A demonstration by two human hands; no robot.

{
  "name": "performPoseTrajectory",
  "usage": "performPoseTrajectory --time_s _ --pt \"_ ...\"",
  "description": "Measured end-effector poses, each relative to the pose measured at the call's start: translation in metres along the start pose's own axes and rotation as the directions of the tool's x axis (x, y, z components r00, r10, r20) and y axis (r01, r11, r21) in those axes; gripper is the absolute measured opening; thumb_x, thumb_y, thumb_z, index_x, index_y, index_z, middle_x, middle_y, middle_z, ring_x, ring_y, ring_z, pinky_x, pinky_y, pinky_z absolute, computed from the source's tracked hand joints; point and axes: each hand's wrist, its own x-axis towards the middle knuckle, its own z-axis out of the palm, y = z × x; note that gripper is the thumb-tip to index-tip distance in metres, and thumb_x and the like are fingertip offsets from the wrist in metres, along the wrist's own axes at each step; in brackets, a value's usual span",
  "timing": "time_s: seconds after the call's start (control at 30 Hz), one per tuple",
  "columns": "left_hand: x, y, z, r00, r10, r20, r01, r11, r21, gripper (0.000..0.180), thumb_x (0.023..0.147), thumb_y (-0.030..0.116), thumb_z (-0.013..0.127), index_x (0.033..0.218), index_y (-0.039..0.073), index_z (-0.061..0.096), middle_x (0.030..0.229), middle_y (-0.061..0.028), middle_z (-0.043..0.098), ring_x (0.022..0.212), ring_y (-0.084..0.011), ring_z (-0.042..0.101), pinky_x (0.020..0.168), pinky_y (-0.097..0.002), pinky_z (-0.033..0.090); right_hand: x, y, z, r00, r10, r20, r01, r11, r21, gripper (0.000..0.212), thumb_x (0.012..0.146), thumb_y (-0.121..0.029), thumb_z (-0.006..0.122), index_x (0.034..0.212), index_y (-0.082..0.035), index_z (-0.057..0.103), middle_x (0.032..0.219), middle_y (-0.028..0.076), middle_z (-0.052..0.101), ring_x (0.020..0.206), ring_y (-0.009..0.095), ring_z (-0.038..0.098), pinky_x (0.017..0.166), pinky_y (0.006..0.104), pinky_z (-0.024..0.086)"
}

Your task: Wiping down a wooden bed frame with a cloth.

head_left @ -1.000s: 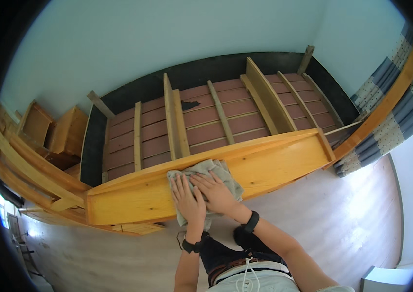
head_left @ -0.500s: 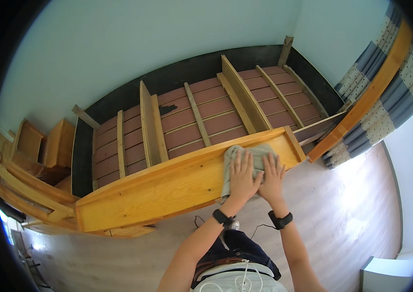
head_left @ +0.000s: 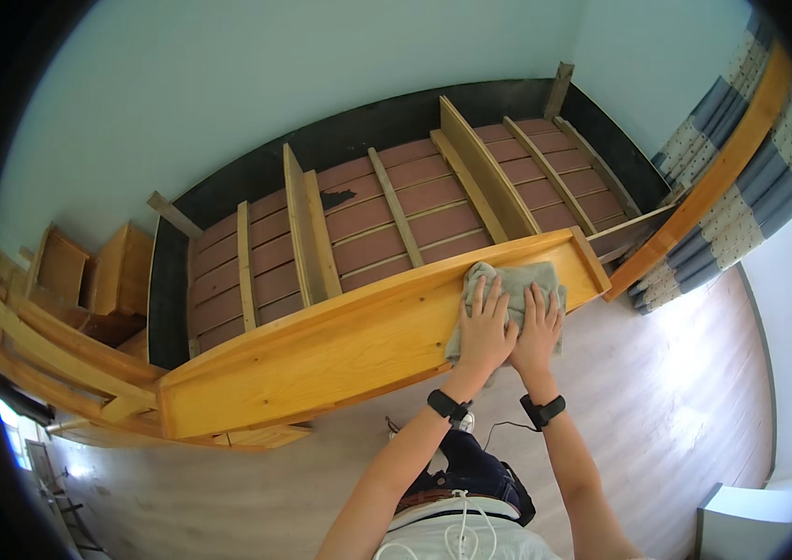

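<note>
Both the left hand (head_left: 486,340) and the right hand (head_left: 536,342) lie flat, fingers released, on a grey cloth (head_left: 534,273) atop the yellow wooden panel (head_left: 321,362), near its right end. Wiping seems unfinished; whether the leftward stretch is done cannot be told.

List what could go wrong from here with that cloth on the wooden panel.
The gray cloth overhangs the near edge of the yellow wooden panel, so it might bunch or catch there under the left hand and right hand.

The right hand is close to the panel's raised right end and could knock it.

The thin black cord at the right wristband curves loosely and might snag.
</note>
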Motion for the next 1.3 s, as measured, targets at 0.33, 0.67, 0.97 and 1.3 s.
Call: performPoseTrajectory --time_s 0.33,0.67,0.97,1.3 --pt "-0.088 -0.080 -0.097 0.993 -0.118 -0.012 0.118 0.992 -0.038 0.034 0.076 0.022 0.051 0.104 0.004 0.052 0.134 -0.0127 0.035 0.127 -0.0321 0.025 0.097 -0.0496 0.026 -0.050 -0.127 0.010 0.986 -0.148 0.075 0.138 0.982 0.126 0.061 0.070 -0.032 0.055 0.123 -0.003 0.043 0.131 0.009 0.038 0.124 0.035 0.025 0.100 0.0527 0.016" --pt "-0.206 -0.181 -0.219 0.861 -0.467 -0.202 0.456 0.884 -0.099 0.026 0.087 0.020 0.047 0.107 0.004 0.050 0.130 -0.0182 0.035 0.121 -0.0378 0.028 0.100 -0.0457 0.022 -0.085 -0.266 0.019 0.753 -0.615 0.233 0.432 0.730 0.530 0.068 0.071 -0.040 0.060 0.124 -0.002 0.040 0.131 0.015 0.034 0.124 0.037 0.025 0.100 0.0497 0.019" --pt "-0.232 -0.211 -0.255 0.784 -0.620 0.018 0.618 0.779 -0.101 0.072 0.080 0.023 0.061 0.133 -0.003 0.021 0.133 -0.0250 0.029 0.124 -0.0342 0.029 0.102 -0.0423 0.023 -0.088 -0.290 0.054 0.957 -0.243 0.155 0.170 0.910 0.379 0.070 0.072 -0.028 0.067 0.126 0.000 0.033 0.122 0.023 0.041 0.114 0.036 0.038 0.096 0.0437 0.028" --pt "-0.198 -0.188 -0.231 0.718 -0.658 0.225 0.561 0.356 -0.748 0.057 0.080 0.022 0.061 0.123 -0.004 0.036 0.122 -0.0192 0.044 0.110 -0.0257 0.045 0.091 -0.0319 0.035 -0.076 -0.236 0.023 0.916 -0.211 0.342 -0.091 0.719 0.689 0.048 0.072 -0.010 0.066 0.114 -0.002 0.046 0.104 0.018 0.049 0.097 0.032 0.050 0.083 0.0354 0.040"
